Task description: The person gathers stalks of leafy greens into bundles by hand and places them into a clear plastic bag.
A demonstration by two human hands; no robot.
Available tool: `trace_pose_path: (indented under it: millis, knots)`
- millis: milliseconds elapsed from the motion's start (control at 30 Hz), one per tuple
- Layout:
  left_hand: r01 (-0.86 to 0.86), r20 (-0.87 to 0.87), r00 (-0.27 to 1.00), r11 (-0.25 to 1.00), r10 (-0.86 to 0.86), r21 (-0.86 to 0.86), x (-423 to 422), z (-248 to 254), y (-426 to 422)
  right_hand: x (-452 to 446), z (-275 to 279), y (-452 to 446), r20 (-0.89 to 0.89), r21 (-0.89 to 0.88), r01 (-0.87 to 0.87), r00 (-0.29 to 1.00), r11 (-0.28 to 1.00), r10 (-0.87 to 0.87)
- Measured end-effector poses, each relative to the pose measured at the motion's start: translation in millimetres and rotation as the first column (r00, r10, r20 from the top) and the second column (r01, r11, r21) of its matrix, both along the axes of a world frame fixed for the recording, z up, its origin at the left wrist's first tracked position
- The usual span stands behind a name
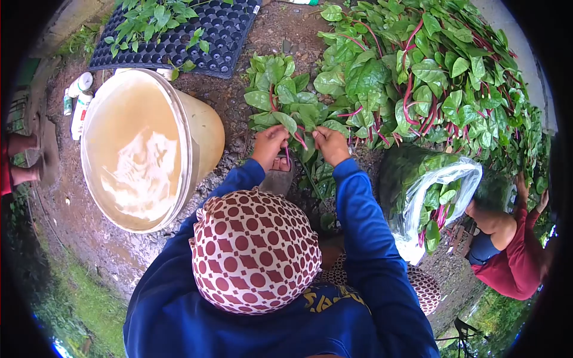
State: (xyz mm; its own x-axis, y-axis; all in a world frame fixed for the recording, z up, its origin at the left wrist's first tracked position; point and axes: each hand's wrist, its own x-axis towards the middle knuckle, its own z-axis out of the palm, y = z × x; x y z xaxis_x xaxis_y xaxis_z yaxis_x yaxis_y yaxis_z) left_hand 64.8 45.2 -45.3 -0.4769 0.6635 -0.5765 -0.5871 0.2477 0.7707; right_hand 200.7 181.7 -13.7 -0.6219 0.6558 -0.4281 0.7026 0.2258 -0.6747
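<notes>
My left hand (pixel 270 146) is closed in a pinch on a purple-red Malabar spinach stem (pixel 287 154). A little to its right, my right hand (pixel 332 145) pinches the same leafy bunch, fingers pressed together at the leaf edge. Between the two hands run a few red stems and broad green leaves (pixel 287 122). Just beyond them lies a small heap of Malabar spinach (pixel 276 83) on the ground. What exactly sits between my right fingertips is partly hidden.
A large tub of cloudy water (pixel 134 173) stands left, near white bottles (pixel 80 98) and a black seedling tray (pixel 224 36). A big Malabar spinach pile (pixel 418 71) fills the upper right. Below it lies a clear plastic bag (pixel 468 173) of greens. Another person (pixel 507 262) crouches right.
</notes>
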Motion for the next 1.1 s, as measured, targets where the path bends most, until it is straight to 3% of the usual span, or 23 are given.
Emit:
trace_pose_path:
  millis: [100,200,233,300,333,367,400,500,600,633,733,767,900,1000,1067,1100]
  knots:
    - [-0.137,0.405,0.91,0.985,0.083,0.105,6,11,4,-8,-3,-28,-0.182,0.348,0.006,0.981,0.937,0.061]
    - [-0.008,0.386,0.92,0.984,-0.063,0.18,-7,15,5,-20,10,-65,-0.172,0.391,-0.072,0.974,0.918,0.149]
    - [-0.156,0.302,0.948,0.973,0.098,0.173,-6,19,11,-21,18,-64,-0.246,0.227,-0.103,0.956,0.969,0.159]
    - [-0.201,0.229,0.962,0.95,0.146,0.24,-18,32,8,-18,31,-61,-0.392,-0.117,-0.188,0.911,0.975,0.128]
    - [-0.22,0.193,0.966,0.937,0.171,0.271,-26,39,4,-17,20,-53,-0.479,-0.231,-0.093,0.877,0.969,-0.03]
    - [-0.146,0.06,0.989,0.935,0.133,0.324,-36,42,-2,-15,7,-39,-0.425,-0.28,0.031,0.892,0.96,-0.153]
    - [-0.183,0.023,0.983,0.947,0.184,0.264,-40,45,-8,-12,-3,-27,-0.366,-0.319,0.155,0.89,0.935,-0.273]
    - [-0.265,-0.13,0.95,0.955,0.282,0.132,-44,42,-28,-8,-14,-15,-0.154,0.067,0.149,0.978,0.987,-0.138]
    - [-0.317,-0.214,0.911,0.93,0.353,0.188,-36,24,-47,-25,-8,-48,0.022,0.24,-0.09,0.996,0.967,0.087]
    - [-0.297,-0.234,0.912,0.937,0.336,0.185,-34,12,-51,-32,-10,-59,-0.017,0.342,-0.061,0.997,0.938,0.071]
    - [-0.363,-0.147,0.918,0.929,0.369,0.068,-20,-10,-58,-49,-42,-62,0.085,0.44,-0.046,0.996,0.897,0.009]
    - [-0.341,-0.168,0.921,0.937,0.35,0.082,-18,-17,-58,-50,-47,-56,0.145,0.402,-0.076,0.989,0.912,0.018]
    - [-0.364,-0.025,0.93,0.927,0.367,0.086,-7,0,-42,-42,-31,-29,-0.115,0.052,0.226,0.969,0.973,-0.219]
    - [-0.406,0.222,0.904,0.897,0.366,0.173,0,9,-31,-43,-17,-49,-0.261,0.029,0.194,0.948,0.98,-0.18]
    - [-0.343,0.156,0.936,0.914,0.314,0.219,4,1,-28,-47,-8,-75,-0.302,0.087,0.073,0.952,0.993,-0.043]
    - [-0.311,0.12,0.95,0.92,0.289,0.24,5,-1,-26,-46,-7,-81,-0.295,0.013,0.027,0.955,1.0,-0.021]
